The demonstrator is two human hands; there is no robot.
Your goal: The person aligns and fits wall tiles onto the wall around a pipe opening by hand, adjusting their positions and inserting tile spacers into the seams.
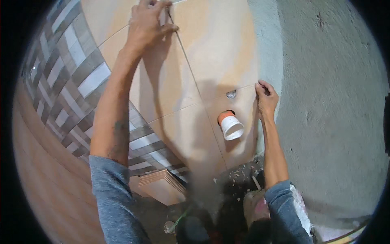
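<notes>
Beige wall tiles [219, 44] with orange streaks cover the wall in front of me. My left hand [148, 22] is up at the top, its thumb stretched out to the dark vertical joint and its fingers apart against the tiles. Lower down, my right hand [267, 99] meets the tiles' right edge at a horizontal joint; its fingertips are bent in together, and anything between them is too small to make out. A white pipe end [232, 129] with an orange collar sticks out of a hole in the lower tile. Just above it is a small round metal fitting [231, 94].
Bare grey plaster [333, 89] runs along the right. Grey and white patterned tiles [67, 77] cover the left side. Below stands a stack of beige tiles [164, 187], beside rubble [235, 177] on the dark floor. A whitish sack [300, 207] lies near my right arm.
</notes>
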